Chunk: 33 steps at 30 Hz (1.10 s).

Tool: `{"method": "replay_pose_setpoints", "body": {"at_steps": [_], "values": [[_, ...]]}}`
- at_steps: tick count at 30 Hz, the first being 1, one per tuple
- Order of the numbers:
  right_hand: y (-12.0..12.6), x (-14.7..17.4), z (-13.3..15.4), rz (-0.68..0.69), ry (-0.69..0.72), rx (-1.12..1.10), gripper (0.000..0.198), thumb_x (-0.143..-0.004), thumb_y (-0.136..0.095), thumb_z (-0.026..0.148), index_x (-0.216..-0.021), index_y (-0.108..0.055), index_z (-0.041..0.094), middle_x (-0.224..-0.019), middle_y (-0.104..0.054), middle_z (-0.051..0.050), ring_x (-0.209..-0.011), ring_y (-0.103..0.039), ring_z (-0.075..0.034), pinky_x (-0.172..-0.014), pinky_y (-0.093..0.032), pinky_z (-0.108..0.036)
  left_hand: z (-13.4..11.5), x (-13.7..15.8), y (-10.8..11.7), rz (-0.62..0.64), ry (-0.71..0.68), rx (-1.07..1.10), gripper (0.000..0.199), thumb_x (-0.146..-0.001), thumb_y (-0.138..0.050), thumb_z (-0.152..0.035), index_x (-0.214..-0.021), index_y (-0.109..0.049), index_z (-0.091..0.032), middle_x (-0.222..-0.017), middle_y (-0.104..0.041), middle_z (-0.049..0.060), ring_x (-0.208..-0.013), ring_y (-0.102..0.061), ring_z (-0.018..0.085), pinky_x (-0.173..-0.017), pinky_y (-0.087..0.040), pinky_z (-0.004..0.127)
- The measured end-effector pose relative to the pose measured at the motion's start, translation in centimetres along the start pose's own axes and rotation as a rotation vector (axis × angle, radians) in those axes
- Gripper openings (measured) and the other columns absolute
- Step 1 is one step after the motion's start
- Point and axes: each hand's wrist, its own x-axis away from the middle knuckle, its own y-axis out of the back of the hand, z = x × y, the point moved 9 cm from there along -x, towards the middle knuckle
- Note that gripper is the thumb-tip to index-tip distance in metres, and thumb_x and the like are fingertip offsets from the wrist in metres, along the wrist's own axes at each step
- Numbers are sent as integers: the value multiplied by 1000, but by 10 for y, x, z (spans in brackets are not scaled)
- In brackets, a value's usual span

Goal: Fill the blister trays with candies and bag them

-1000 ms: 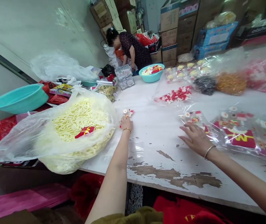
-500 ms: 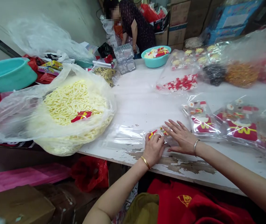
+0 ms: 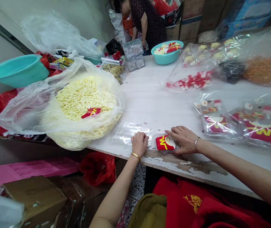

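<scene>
My left hand (image 3: 139,144) is closed at the near edge of flat clear plastic bags (image 3: 121,134), its fingertips curled on the film. Just to its right lies a clear packet (image 3: 165,142) with a small red fries carton bearing a yellow W-like mark. My right hand (image 3: 184,139) rests on the packet's right end, palm down with fingers stretched out. What lies under that palm is hidden. Further right are filled clear packets (image 3: 216,123) with similar red cartons and small toy-food pieces.
A big clear sack (image 3: 83,101) of pale yellow fry-shaped pieces sits at the left on the white table (image 3: 145,95). A turquoise basin (image 3: 167,57) and bags of red-white pieces (image 3: 194,79) stand farther back. Beyond them a person (image 3: 149,25) bends down.
My left hand has moved left off the packet to the clear bags. The packet's red carton now shows. My right hand stays at the packet's right end, and the view has shifted a little.
</scene>
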Motion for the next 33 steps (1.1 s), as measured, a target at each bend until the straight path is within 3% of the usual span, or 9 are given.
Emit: {"method": "replay_pose_setpoints", "body": {"at_steps": [4, 11, 14, 18, 21, 23, 27, 33], "values": [[8, 6, 11, -2, 20, -30, 88, -66, -61, 58, -139, -40, 14, -115, -54, -17, -101, -48, -32, -89, -34, -44, -4, 0, -2, -7, -9, 52, 15, -90, -45, -28, -81, -54, -20, -86, -60, 3, -86, -53, 19, -75, -31, 34], [7, 14, 17, 44, -1, -12, 87, -66, -58, 65, -136, -43, 15, -107, -56, -16, -95, -50, -31, -85, -34, -43, -9, -2, -6, 118, -55, 558, 25, -89, -45, -36, -75, -54, -18, -72, -55, -1, -68, -48, 12, -65, -36, 25], [3, 14, 19, 70, -3, 12, 95, -64, -59, 66, -141, -36, 16, -108, -56, -15, -95, -50, -31, -83, -34, -42, -18, -6, -9, 189, -96, 663, 25, -88, -46, -38, -75, -54, -17, -69, -52, -2, -64, -45, 11, -61, -36, 23], [-6, 9, 22, 118, -14, 38, 112, -54, -66, 68, -146, -25, 20, -113, -55, -15, -96, -50, -32, -78, -36, -41, -41, -9, -2, 223, -232, 527, 21, -87, -49, -35, -77, -56, -18, -76, -56, 1, -73, -51, 13, -69, -41, 26], [-10, 3, 24, 127, -27, 45, 111, -53, -67, 66, -146, -26, 22, -115, -54, -14, -97, -50, -33, -77, -37, -41, -59, -2, 10, 189, -342, 365, 19, -82, -56, -37, -89, -57, -20, -91, -59, 5, -87, -54, 18, -78, -43, 31], [-11, 1, 26, 129, -31, 44, 108, -53, -68, 64, -145, -28, 24, -114, -54, -14, -97, -50, -33, -77, -38, -41, -69, 5, 15, 154, -393, 257, 29, -75, -62, -35, -99, -56, -20, -100, -58, 7, -96, -53, 22, -84, -43, 35], [-12, 0, 27, 124, -39, 44, 108, -52, -69, 62, -145, -29, 23, -113, -54, -14, -95, -51, -33, -75, -40, -41, -78, 13, 12, 91, -348, 82, 40, -73, -55, -16, -112, -51, -20, -110, -56, 9, -99, -54, 23, -84, -46, 35], [-12, -1, 27, 100, -66, 36, 107, -53, -67, 63, -144, -29, 21, -110, -56, -15, -93, -52, -33, -74, -40, -42, -79, 14, -3, 73, -336, -50, 20, -85, -44, -16, -100, -57, -21, -106, -62, 8, -93, -59, 22, -81, -47, 35]]}}
